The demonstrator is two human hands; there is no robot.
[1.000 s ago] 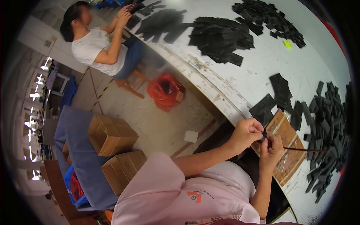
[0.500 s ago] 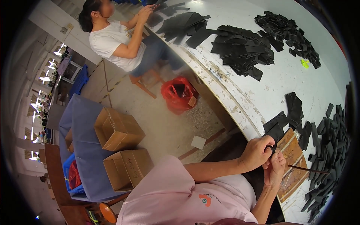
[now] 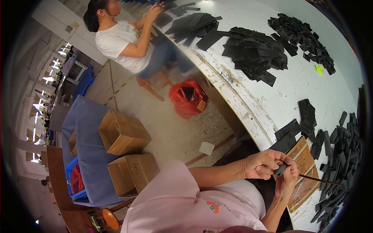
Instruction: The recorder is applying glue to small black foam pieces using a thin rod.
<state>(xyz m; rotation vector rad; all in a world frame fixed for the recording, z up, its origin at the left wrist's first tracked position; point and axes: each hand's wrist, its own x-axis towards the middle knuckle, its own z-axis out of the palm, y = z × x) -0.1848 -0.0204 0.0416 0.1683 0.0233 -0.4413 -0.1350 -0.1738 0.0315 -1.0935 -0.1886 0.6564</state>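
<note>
Two hands clamp a small black piece [image 3: 279, 170] by the table's edge [image 3: 265, 136].
Fingertips of the left hand [image 3: 265, 164] and right hand [image 3: 287, 179] press together on the piece, left forearm reaching across, right forearm rising from below. The piece looks smooth and rounded; fingers hide which way its long axis runs. A thin, straight dark stick [image 3: 321, 180] points rightward and slightly down from beside the right hand; whether that hand grips it, I cannot tell. Beneath is a brown wooden board [image 3: 304, 193] with pale bands; beyond, matte black strips [image 3: 342, 155] lie heaped.
</note>
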